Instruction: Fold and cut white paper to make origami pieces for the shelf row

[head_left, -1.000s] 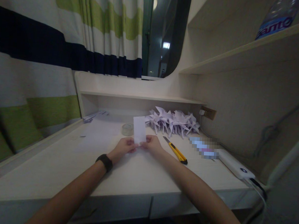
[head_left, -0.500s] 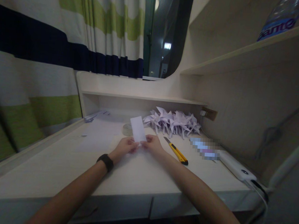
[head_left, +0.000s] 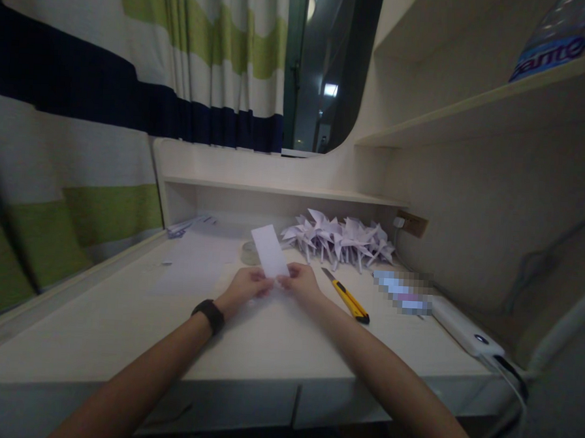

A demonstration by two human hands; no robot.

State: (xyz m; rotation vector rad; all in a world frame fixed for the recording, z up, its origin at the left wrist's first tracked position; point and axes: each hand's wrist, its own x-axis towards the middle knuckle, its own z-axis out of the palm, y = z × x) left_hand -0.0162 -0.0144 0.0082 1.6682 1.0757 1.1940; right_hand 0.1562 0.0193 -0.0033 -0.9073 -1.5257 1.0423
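Paper strip (head_left: 270,250) stands pinched at its base by left hand (head_left: 244,287) and right hand (head_left: 299,281) grip.

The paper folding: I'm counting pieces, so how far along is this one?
Done: a pile of folded paper shapes at the desk's back. In hand: both hands, left hand and right hand, pinch a plain paper strip at its lower end. Left: it shows no shaping yet.
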